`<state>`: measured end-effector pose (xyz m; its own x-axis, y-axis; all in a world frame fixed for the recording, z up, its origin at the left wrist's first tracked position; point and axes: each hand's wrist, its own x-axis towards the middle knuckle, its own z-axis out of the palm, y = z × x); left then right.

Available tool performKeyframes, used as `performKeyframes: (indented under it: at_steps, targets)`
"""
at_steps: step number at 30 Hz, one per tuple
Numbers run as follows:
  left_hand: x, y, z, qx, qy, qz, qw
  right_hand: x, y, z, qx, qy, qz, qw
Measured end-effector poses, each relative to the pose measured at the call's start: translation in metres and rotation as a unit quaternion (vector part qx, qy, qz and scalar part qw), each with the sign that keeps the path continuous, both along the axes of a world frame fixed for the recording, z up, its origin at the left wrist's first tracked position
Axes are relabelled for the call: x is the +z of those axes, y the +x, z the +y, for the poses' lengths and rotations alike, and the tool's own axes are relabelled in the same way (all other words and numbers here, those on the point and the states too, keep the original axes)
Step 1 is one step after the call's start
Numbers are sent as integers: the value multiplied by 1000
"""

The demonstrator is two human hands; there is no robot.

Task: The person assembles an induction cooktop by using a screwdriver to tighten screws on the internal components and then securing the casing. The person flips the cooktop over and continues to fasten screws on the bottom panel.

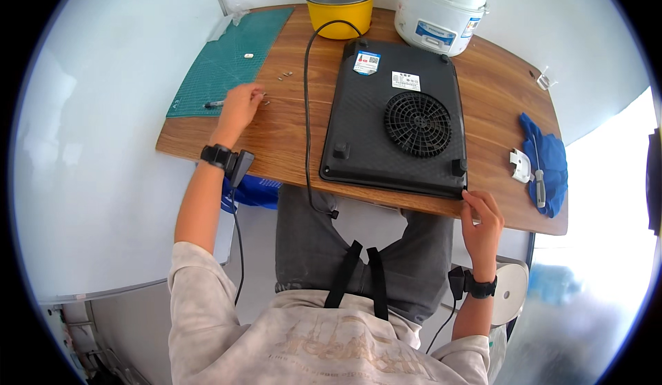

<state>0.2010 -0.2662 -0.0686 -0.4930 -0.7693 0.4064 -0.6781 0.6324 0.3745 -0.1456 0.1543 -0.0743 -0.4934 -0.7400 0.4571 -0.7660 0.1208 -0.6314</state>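
A black induction cooktop (365, 130) lies upside down on the table, its round fan grille (418, 124) and feet facing up. At its near right corner, my right hand (485, 221) has thumb and index finger closed on the edge. My left hand (240, 109) is closed in a pinch above the wood, left of the cooktop. Small screws (267, 102) lie at its fingertips; whether one is between them is too small to tell. More small screws (285, 76) lie farther back. Beside the left hand, a slim dark pen-like tool (214, 104) rests on the green cutting mat (222, 64).
The cooktop's black power cord (307, 109) loops over the table's front edge. Behind stand a yellow pot (338, 19) with a glass lid and a white rice cooker (434, 13). At right, a screwdriver (540, 185) lies on a blue cloth (552, 154), beside a white plastic piece (520, 166).
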Motion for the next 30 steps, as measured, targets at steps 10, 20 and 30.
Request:
performKeyframes:
  at_steps: [10,20,30]
  targets:
    - [9,-16,0,11,43,-67,997,-1,-1,3,3,7,-10,1000]
    - [3,-13,-7,-7,23,-48,999,1,1,3,4,1,-28,1000]
    - [69,-67,68,-53,112,101,987,0,0,3,-18,-17,8,1000]
